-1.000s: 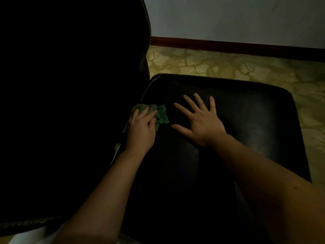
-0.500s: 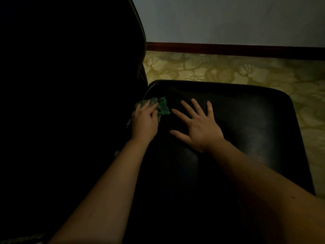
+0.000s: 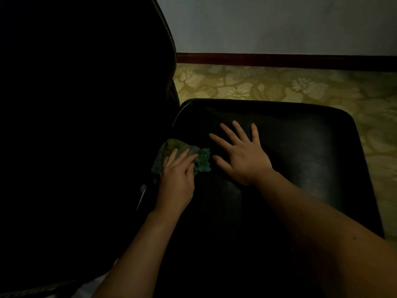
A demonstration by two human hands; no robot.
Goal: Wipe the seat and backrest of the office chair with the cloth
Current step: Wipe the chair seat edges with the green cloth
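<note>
The black office chair fills most of the dim view. Its seat [image 3: 300,151] lies in the middle and right, and its backrest [image 3: 86,125] rises as a dark mass on the left. A crumpled green cloth [image 3: 202,160] sits on the seat where it meets the backrest. My left hand [image 3: 177,179] presses down on the cloth, fingers over it. My right hand [image 3: 242,153] lies flat on the seat just to the right of the cloth, fingers spread, holding nothing.
Beyond the seat lies a yellow-green flowered floor [image 3: 279,84]. A dark red skirting board [image 3: 279,60] runs under a pale wall [image 3: 279,22]. A thin light strip [image 3: 141,196] shows in the gap between seat and backrest.
My left hand and the cloth slid away along the seat's back edge, then drew back toward me. My right hand stayed flat on the seat.
</note>
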